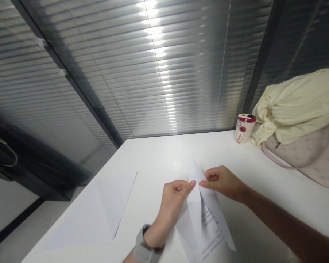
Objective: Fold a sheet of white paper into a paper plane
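Observation:
A sheet of white paper [194, 212], folded to a point at its far end, is held up off the table between my two hands. Printed lines of text show on its inner side. My left hand [177, 195], with a grey watch on the wrist, pinches the left folded flap between thumb and fingers. On the other side my right hand [221, 182] pinches the right flap, its thumb close to the left one. The two flaps meet near the thumbs and part lower down. Fingers behind the paper are partly hidden.
More white paper [99, 208] lies on the left of the white table [159, 153]. At the back right stands a cream cup with a red lid [244, 128], beside a pink quilted bag [312, 153] with a pale yellow garment [304, 102] over it. Window blinds [120, 65] rise behind.

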`<control>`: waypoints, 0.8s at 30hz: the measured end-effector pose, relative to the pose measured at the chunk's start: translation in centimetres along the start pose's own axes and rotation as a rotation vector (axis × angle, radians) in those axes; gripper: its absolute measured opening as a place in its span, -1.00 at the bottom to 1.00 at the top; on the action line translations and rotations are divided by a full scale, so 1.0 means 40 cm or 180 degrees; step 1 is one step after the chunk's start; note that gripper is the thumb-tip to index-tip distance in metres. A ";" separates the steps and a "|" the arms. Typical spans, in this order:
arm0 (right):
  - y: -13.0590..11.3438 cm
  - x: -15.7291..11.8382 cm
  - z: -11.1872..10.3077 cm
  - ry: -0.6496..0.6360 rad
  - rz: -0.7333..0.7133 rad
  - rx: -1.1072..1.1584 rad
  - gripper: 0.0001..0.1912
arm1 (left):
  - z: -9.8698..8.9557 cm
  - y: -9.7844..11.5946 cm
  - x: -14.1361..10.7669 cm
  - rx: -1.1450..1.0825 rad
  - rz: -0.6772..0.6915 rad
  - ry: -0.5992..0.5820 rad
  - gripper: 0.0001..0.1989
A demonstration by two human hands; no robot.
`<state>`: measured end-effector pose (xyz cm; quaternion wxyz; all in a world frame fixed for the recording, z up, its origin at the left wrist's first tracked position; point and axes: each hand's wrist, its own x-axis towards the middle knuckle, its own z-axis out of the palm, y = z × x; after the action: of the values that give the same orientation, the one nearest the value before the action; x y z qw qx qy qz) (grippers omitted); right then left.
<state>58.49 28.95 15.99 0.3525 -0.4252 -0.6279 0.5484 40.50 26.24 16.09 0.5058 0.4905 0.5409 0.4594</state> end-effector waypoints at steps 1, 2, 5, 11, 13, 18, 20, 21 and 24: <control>0.002 0.000 0.002 0.0009 0.0012 0.0033 -0.72 | 0.000 -0.001 0.000 -0.0010 0.0007 0.0006 -0.56; 0.004 0.001 0.004 0.0015 0.0026 0.0076 -0.71 | 0.000 -0.002 0.001 -0.0020 0.0007 0.0010 -0.57; 0.009 0.002 0.003 -0.0024 0.0077 0.0247 -0.69 | -0.001 -0.006 0.002 -0.0044 0.0010 0.0025 -0.58; 0.013 -0.005 0.012 -0.0005 0.0139 0.0468 -0.67 | 0.004 -0.015 0.001 -0.0025 0.0056 0.0034 -0.56; 0.012 -0.008 0.019 0.0062 0.0135 0.0508 -0.68 | 0.004 -0.013 0.000 -0.0011 0.0075 0.0020 -0.57; 0.012 -0.008 0.026 0.0188 0.0136 0.0461 -0.66 | -0.007 -0.001 0.000 -0.0044 -0.0156 -0.0270 -0.55; 0.014 -0.005 0.025 0.0283 0.0120 0.0412 -0.68 | -0.013 0.003 0.001 -0.0119 -0.0300 -0.0564 -0.54; 0.015 -0.004 0.024 0.0301 0.0117 0.0376 -0.69 | -0.015 0.003 0.001 -0.0128 -0.0344 -0.0630 -0.54; 0.015 -0.001 0.023 0.0298 0.0105 0.0263 -0.71 | -0.017 0.000 0.002 -0.0034 -0.0354 -0.0491 -0.55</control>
<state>57.76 28.56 15.24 0.3896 -0.4458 -0.5804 0.5591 39.80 26.32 16.12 0.5732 0.4910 0.5242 0.3943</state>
